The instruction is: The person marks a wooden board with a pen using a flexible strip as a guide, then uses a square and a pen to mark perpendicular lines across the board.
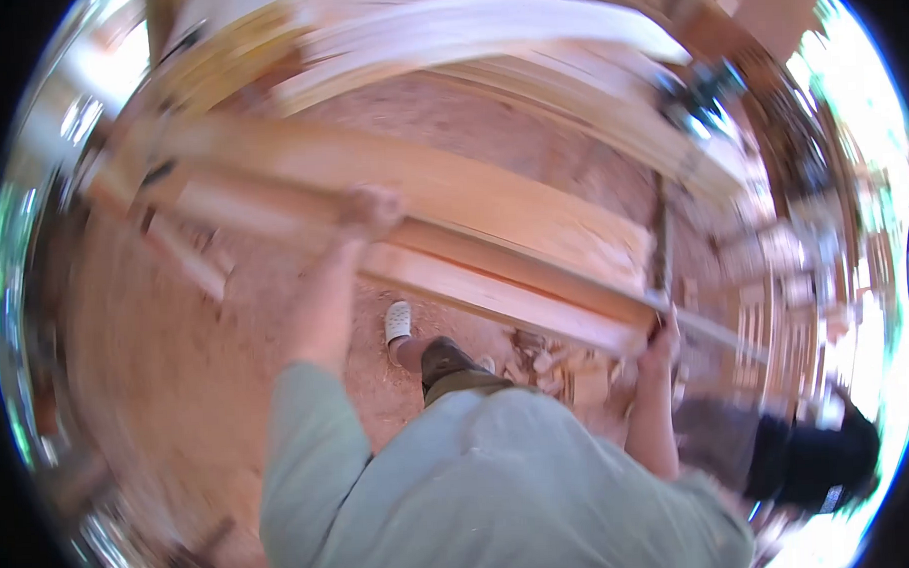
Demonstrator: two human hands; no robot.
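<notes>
A long wooden beam (515, 300) slants across in front of my body, its right end lower and nearer to me. My left hand (374, 209) is closed over the beam's upper edge near its middle, blurred by motion. At the right end, my right hand (661, 341) grips the beam, its fingers partly hidden by the wood. Just behind lies a wide flat plank (471, 188), running in nearly the same direction. The beam's far left end is smeared and hard to make out.
Stacked pale boards (486, 28) lie beyond the plank, with a dark teal power tool (706, 93) on their right. Wood offcuts (562, 365) litter the floor near my feet. Another person in a dark shirt (806, 457) is at the lower right.
</notes>
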